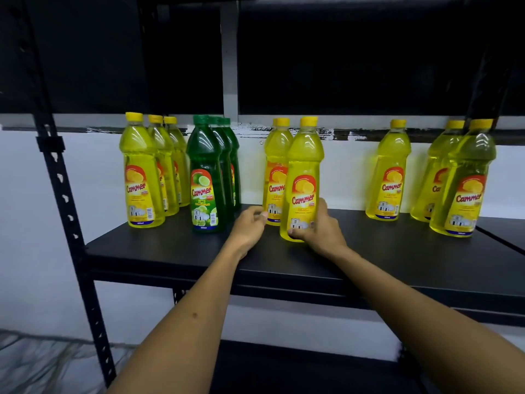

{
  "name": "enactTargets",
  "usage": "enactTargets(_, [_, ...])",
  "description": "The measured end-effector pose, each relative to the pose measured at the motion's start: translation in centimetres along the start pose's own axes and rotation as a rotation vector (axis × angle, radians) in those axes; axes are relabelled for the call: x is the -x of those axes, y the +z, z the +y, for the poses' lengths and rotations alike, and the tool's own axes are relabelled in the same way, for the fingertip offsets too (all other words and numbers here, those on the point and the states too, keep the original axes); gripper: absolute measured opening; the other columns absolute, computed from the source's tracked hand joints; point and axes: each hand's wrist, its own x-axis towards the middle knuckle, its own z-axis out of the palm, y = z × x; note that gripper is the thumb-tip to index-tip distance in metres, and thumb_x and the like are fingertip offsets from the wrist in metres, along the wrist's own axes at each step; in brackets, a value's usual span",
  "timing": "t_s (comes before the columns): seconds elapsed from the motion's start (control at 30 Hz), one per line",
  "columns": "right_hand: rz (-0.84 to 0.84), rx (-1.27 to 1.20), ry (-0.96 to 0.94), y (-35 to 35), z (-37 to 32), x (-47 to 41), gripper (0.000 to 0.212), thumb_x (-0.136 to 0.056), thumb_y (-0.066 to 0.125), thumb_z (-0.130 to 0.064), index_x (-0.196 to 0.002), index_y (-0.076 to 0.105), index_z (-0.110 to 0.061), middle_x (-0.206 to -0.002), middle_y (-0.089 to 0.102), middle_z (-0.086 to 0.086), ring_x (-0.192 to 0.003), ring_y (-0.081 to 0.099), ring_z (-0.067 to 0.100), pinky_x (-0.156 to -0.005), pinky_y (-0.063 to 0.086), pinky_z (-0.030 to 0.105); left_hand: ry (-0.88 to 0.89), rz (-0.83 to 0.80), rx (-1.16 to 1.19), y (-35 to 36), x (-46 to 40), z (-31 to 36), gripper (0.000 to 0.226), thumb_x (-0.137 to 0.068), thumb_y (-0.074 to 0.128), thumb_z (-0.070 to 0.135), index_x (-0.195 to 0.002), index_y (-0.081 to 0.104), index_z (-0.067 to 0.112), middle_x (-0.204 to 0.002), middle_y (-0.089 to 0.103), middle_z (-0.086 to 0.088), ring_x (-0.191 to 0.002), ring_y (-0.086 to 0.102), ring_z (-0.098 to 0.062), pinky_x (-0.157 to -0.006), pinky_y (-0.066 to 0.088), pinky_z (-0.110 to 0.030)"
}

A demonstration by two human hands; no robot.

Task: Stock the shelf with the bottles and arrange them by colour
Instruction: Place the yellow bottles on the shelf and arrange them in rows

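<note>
- The front yellow bottle (302, 180) stands upright near the front middle of the black shelf (176, 251), just ahead of a second yellow bottle (277, 169) that it partly hides.
- The right hand (321, 228) wraps the lower part of this front bottle from its right side, thumb across the label's foot and fingers round the back; the grip is closed on the bottle, low on its body.
- The left hand (250, 226) rests on the shelf just left of the pair, fingers loosely curled with the tips near the rear bottle's base; whether they touch it cannot be told, and it does not look to hold anything.
- The step in hand seems to be placing or nudging the front bottle into a yellow row. With the grip so low, the tall bottle could tip if pushed fast, so a slow slide with the base flat should serve, label facing forward.
- To the left stands a row of green bottles (207, 177) running front to back, and beyond it a row of three yellow bottles (140, 172).
- To the right, well apart, a lone yellow bottle (389, 172) and a far pair of yellow bottles (460, 180) stand loose; grouping by colour looks unfinished.
</note>
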Motion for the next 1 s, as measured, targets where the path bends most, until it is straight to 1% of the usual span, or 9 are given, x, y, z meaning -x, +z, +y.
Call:
enactTargets(0.1, [-0.136,-0.021,-0.056,0.0,-0.5,0.8,0.087,-0.072,0.083,-0.026,-0.14,0.027,-0.028,-0.12,0.063,0.0,-0.107,0.064,0.025,-0.091,0.052,0.037,0.009,-0.059,0.142,-0.5,1.5,0.7,0.045,-0.097,0.058,0.025,-0.136,0.047,0.006,-0.12,0.057,-0.001,-0.105,0.052,-0.009,-0.076,0.044,-0.009])
enactTargets(0.13, [-0.179,-0.029,-0.072,-0.1,-0.6,1.0,0.09,-0.075,0.081,-0.023,-0.144,0.024,-0.031,-0.121,0.063,0.0,-0.109,0.064,0.024,-0.092,0.051,0.035,0.007,-0.085,0.156,-0.5,1.7,0.7,0.052,-0.092,0.065,0.026,-0.137,0.046,0.007,-0.118,0.056,0.0,-0.107,0.053,-0.009,-0.076,0.045,-0.01])
enactTargets(0.2, [-0.219,0.004,-0.085,-0.5,-0.7,1.3,0.091,-0.081,0.075,-0.021,-0.151,0.018,-0.034,-0.128,0.061,0.005,-0.117,0.06,0.025,-0.096,0.047,0.033,0.007,-0.115,0.101,-0.4,1.4,0.3,0.067,-0.081,0.077,0.032,-0.137,0.046,0.013,-0.123,0.06,0.0,-0.111,0.057,-0.012,-0.085,0.047,-0.021])
enactTargets(0.27, [-0.217,0.151,-0.082,-1.3,-0.1,1.3,0.082,-0.086,0.068,-0.024,-0.152,0.019,-0.035,-0.139,0.054,0.01,-0.126,0.053,0.027,-0.101,0.044,0.036,0.005,-0.126,-0.008,-0.2,1.1,0.0,0.07,-0.074,0.083,0.034,-0.133,0.05,0.018,-0.125,0.064,0.0,-0.106,0.061,-0.012,-0.087,0.046,-0.024])
enactTargets(0.37, [-0.241,0.411,-0.032,-2.9,1.7,0.8,0.059,-0.089,0.062,-0.036,-0.144,0.042,-0.026,-0.141,0.053,0.008,-0.124,0.054,0.026,-0.104,0.043,0.036,0.016,-0.131,-0.175,0.1,0.9,-0.2,0.059,-0.076,0.081,0.035,-0.126,0.054,0.019,-0.122,0.066,0.0,-0.104,0.063,-0.015,-0.091,0.048,-0.03])
enactTargets(0.43, [-0.226,0.42,0.038,-3.5,2.5,0.5,0.05,-0.088,0.062,-0.043,-0.13,0.059,-0.015,-0.131,0.061,0.009,-0.117,0.059,0.026,-0.099,0.047,0.036,0.011,-0.119,-0.26,0.3,0.9,-0.2,0.053,-0.08,0.078,0.035,-0.125,0.054,0.018,-0.124,0.065,-0.002,-0.107,0.063,-0.019,-0.095,0.049,-0.035])
enactTargets(0.5, [-0.227,0.432,0.042,-3.5,2.5,0.5,0.041,-0.09,0.06,-0.043,-0.117,0.067,-0.012,-0.119,0.067,0.009,-0.107,0.062,0.026,-0.091,0.05,0.036,-0.006,-0.095,-0.304,0.4,0.7,-0.2,0.052,-0.083,0.075,0.034,-0.126,0.052,0.016,-0.126,0.064,-0.004,-0.11,0.062,-0.023,-0.096,0.049,-0.037])
enactTargets(0.7, [-0.228,0.504,0.014,-2.9,2.5,0.5,0.036,-0.093,0.052,-0.041,-0.111,0.068,-0.013,-0.113,0.069,0.012,-0.101,0.063,0.03,-0.086,0.052,0.04,-0.063,-0.046,-0.24,0.2,0.1,-0.2,0.056,-0.087,0.071,0.023,-0.129,0.036,0.01,-0.131,0.058,-0.009,-0.117,0.058,-0.026,-0.097,0.047,-0.037])
enactTargets(1.0, [-0.22,0.522,0.014,-2.8,2.1,0.8,0.037,-0.094,0.049,-0.038,-0.111,0.066,-0.01,-0.112,0.068,0.014,-0.1,0.063,0.032,-0.085,0.053,0.042,-0.071,-0.07,-0.329,0.3,-0.7,-0.5,0.048,-0.092,0.064,0.03,-0.13,0.04,0.012,-0.133,0.056,-0.009,-0.117,0.057,-0.028,-0.099,0.046,-0.044])
